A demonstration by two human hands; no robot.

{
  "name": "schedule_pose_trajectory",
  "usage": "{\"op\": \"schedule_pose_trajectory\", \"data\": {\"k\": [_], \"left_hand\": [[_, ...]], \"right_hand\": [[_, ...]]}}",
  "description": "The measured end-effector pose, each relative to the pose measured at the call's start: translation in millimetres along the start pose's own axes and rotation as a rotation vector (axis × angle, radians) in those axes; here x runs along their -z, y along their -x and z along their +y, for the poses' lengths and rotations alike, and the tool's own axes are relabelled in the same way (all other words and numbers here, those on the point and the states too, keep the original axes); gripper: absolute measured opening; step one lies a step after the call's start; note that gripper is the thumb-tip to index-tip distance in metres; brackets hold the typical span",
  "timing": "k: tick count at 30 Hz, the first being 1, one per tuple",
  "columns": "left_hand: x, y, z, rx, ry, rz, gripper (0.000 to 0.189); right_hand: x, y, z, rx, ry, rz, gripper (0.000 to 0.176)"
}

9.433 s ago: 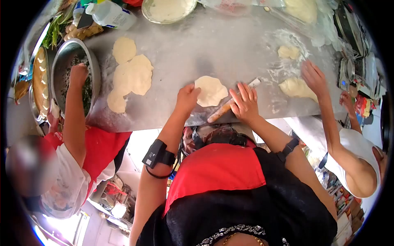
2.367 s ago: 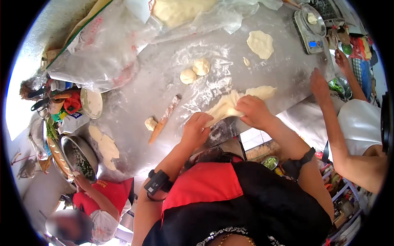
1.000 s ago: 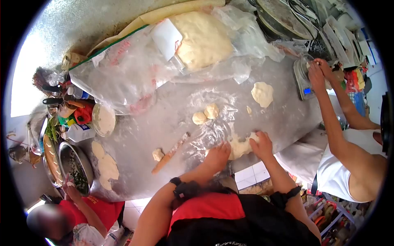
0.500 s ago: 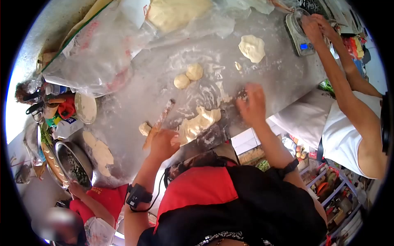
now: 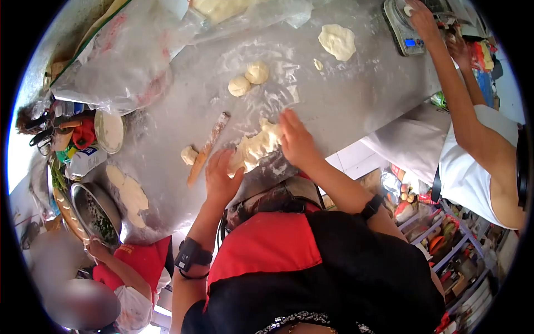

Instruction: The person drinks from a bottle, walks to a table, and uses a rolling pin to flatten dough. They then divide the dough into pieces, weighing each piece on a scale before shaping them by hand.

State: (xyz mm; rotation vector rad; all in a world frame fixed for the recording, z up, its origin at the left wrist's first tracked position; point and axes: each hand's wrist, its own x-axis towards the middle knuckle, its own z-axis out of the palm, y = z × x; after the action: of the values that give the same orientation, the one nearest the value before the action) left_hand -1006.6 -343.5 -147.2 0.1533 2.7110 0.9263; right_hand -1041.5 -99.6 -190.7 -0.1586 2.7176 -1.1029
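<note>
A long, uneven piece of dough (image 5: 255,147) lies near the front edge of the floured table. My left hand (image 5: 222,177) is at its left end, fingers spread. At the right end, my right hand (image 5: 296,138) touches or nearly touches the dough with fingers stretched out. Left of the dough lies a rolling pin (image 5: 209,146), dusted with flour, and a small dough lump (image 5: 189,155) sits beside it. Two round dough balls (image 5: 248,79) rest side by side farther back. A flattened dough piece (image 5: 337,42) lies at the back right, near a tiny scrap (image 5: 318,64).
A co-worker's hand (image 5: 424,23) is over a digital scale (image 5: 405,44) at the right. Flat dough sheets (image 5: 130,195) and a metal bowl with filling (image 5: 95,214) are at the left, near another person in red. Plastic sheeting (image 5: 119,61) covers the back left.
My right hand has moved left to the dough's right end. My left hand has opened out beside its left end. The co-worker's hands have moved apart at the scale. The view has shifted slightly.
</note>
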Motion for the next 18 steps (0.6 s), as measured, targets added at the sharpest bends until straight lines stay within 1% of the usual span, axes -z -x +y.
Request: {"op": "schedule_pose_trajectory", "data": {"k": [4,5,7,8,10,11,13,14,15,18], "left_hand": [[-1,4,9,0.006,-0.103,-0.006,0.064],[-3,3,7,0.019,-0.091,0.007,0.066],[-7,15,1,0.056,-0.063,0.01,0.072],[-6,21,2,0.067,-0.104,0.009,0.073],[-8,22,5,0.086,-0.187,0.032,0.075],[-11,24,4,0.123,-0.173,0.025,0.078],[-13,25,7,0.136,-0.188,0.044,0.079],[-14,23,7,0.142,-0.194,0.058,0.079],[-11,22,9,0.117,-0.178,0.11,0.072],[-9,13,-30,0.145,-0.176,0.306,0.063]], "right_hand": [[-9,-4,-18,0.053,-0.32,-0.091,0.046],[-3,-4,-15,0.025,-0.289,-0.011,0.041],[26,-3,18,0.056,-0.047,0.264,0.04],[41,-3,41,-0.022,0.089,0.358,0.039],[68,-5,87,-0.168,0.371,0.459,0.036],[62,-2,80,-0.18,0.24,0.366,0.037],[49,-3,50,-0.189,-0.021,0.185,0.037],[36,-1,24,-0.094,-0.146,0.134,0.038],[26,-1,-7,-0.004,-0.27,0.075,0.039],[5,-9,-51,0.374,0.011,-0.007,0.045]]}}
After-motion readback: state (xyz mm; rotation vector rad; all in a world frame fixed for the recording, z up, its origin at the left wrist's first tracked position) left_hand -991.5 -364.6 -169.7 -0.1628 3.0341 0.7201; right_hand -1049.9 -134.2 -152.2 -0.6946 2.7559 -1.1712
